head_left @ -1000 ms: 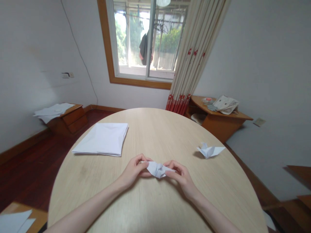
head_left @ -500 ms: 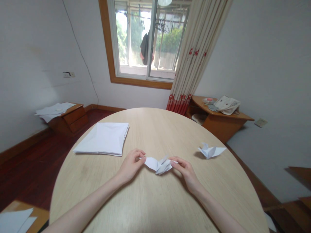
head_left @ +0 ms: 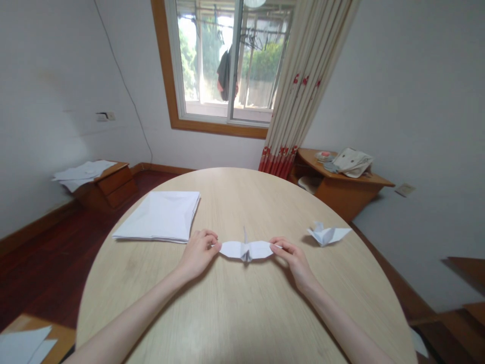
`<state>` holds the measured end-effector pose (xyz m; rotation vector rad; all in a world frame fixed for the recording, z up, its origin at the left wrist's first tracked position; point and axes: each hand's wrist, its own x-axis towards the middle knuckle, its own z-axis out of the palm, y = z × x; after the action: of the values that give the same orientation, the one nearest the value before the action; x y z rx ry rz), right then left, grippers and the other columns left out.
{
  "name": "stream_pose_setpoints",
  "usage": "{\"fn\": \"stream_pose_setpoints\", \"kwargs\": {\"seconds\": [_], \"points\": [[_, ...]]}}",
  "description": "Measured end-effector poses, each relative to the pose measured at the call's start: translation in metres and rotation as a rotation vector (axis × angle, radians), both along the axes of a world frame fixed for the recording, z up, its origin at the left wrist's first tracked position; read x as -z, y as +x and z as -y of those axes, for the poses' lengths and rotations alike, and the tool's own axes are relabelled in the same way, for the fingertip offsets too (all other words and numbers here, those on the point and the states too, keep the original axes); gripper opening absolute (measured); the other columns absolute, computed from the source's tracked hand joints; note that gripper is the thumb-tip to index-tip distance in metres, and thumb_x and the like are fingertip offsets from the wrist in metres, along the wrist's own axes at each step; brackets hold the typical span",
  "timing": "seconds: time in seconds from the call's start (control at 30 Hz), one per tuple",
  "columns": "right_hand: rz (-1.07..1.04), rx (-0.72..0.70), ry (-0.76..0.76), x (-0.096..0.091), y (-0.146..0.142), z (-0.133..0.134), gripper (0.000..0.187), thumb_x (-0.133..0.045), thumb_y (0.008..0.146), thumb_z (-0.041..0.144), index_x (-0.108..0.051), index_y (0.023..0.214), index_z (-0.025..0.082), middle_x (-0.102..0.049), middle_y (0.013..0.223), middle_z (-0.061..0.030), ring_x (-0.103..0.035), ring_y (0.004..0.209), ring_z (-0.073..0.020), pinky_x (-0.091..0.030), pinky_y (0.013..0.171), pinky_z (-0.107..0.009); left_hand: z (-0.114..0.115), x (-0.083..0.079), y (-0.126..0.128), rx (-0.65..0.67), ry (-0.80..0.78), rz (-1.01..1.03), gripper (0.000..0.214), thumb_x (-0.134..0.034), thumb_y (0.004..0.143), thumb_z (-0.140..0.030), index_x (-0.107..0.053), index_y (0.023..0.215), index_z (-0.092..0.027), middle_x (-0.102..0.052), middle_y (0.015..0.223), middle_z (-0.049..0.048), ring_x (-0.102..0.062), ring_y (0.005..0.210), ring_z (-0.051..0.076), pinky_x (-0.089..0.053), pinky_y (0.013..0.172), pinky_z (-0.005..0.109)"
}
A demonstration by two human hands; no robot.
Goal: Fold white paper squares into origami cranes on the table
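A white folded paper crane (head_left: 247, 251) is stretched between my two hands over the round wooden table (head_left: 242, 313). Its wings are spread out flat to either side, with a thin point sticking up at the back of its middle. My left hand (head_left: 199, 251) pinches the left wing tip between thumb and fingers. The right wing tip is pinched by my right hand (head_left: 291, 255). Another white paper crane (head_left: 328, 234) sits on the table beyond my right hand, untouched.
A stack of white paper sheets (head_left: 161, 215) lies at the table's left. Behind to the left stands a small drawer cabinet (head_left: 115, 184) with papers on top. A corner shelf (head_left: 341, 197) with a cloth bag (head_left: 352, 162) stands back right, by the curtain (head_left: 299, 86).
The held crane's wings have been drawn out wide and level, where before it was folded and slanted. My hands have moved slightly farther apart.
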<state>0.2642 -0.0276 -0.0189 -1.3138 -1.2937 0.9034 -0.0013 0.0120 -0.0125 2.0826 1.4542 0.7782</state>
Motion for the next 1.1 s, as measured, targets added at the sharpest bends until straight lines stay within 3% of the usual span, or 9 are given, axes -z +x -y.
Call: {"fn": "stream_pose_setpoints", "kwargs": {"seconds": [0.33, 0.77, 0.97, 1.1], "points": [[0.281, 0.144, 0.019, 0.014, 0.005, -0.004, 0.031, -0.064, 0.07, 0.05, -0.066, 0.053, 0.024, -0.066, 0.091, -0.0065, -0.051, 0.096, -0.03, -0.032, 0.09, -0.047, 0.003, 0.007, 0.001, -0.086, 0.027, -0.101, 0.022, -0.052, 0.084, -0.029, -0.06, 0.067, -0.02, -0.063, 0.102, 0.0075, -0.051, 0.105, 0.029, -0.038, 0.088, 0.044], [0.49, 0.212, 0.034, 0.023, 0.007, -0.006, 0.029, -0.059, 0.073, 0.048, -0.067, 0.055, 0.027, -0.069, 0.092, -0.0059, -0.054, 0.094, -0.0325, -0.033, 0.082, -0.047, 0.006, 0.005, 0.004, -0.093, 0.027, -0.116, 0.02, -0.052, 0.085, -0.026, -0.061, 0.068, -0.019, -0.062, 0.103, 0.0081, -0.049, 0.104, 0.03, -0.037, 0.087, 0.044], [0.541, 0.242, 0.056, 0.026, 0.008, -0.005, 0.029, -0.056, 0.076, 0.051, -0.068, 0.069, 0.026, -0.067, 0.098, -0.0066, -0.052, 0.098, -0.0325, -0.034, 0.084, -0.05, 0.012, -0.002, 0.011, -0.056, 0.009, -0.059, 0.024, -0.054, 0.079, -0.021, -0.061, 0.057, -0.019, -0.064, 0.1, 0.0059, -0.051, 0.101, 0.028, -0.035, 0.087, 0.045], [0.579, 0.27, 0.099, 0.024, 0.004, -0.002, 0.03, -0.052, 0.081, 0.051, -0.065, 0.093, 0.027, -0.061, 0.11, -0.007, -0.049, 0.109, -0.0325, -0.032, 0.089, -0.052, 0.014, -0.006, 0.012, -0.034, 0.036, 0.012, 0.026, -0.055, 0.077, -0.022, -0.062, 0.052, -0.02, -0.066, 0.096, 0.0048, -0.052, 0.096, 0.027, -0.035, 0.087, 0.044]]}}
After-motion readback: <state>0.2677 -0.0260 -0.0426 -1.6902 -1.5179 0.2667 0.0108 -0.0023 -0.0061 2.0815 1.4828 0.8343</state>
